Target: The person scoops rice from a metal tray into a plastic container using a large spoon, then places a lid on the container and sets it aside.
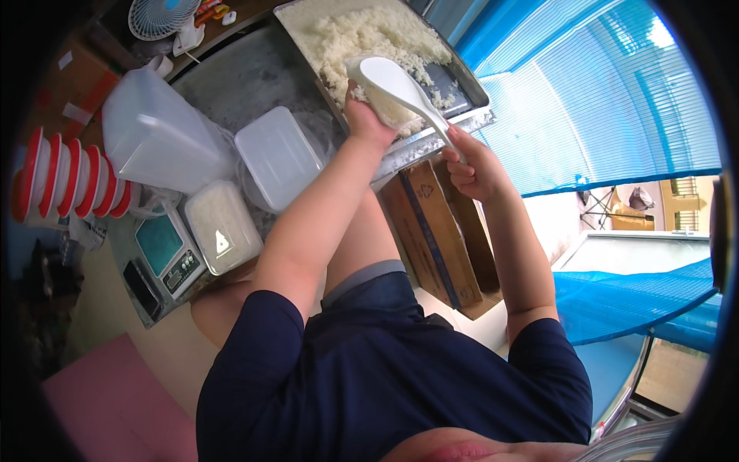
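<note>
My left hand (369,122) grips a clear plastic container (384,110) with rice in it, tilted over the near edge of a large metal tray. My right hand (472,164) is closed round the handle of a white rice paddle (395,81), whose blade lies over the container's opening. Cooked white rice (369,34) is heaped in the metal tray (482,92), with part of the tray's bottom bare at the right. A closed clear container of rice (224,225) stands beside a digital kitchen scale (167,248) at the left.
Left of the tray are a stack of translucent containers (167,127), a translucent lid or box (278,156) and red-rimmed stacked items (75,176). A small fan (163,17) stands behind. Below the tray is an open cardboard box (439,237); blue netting (600,104) hangs at right.
</note>
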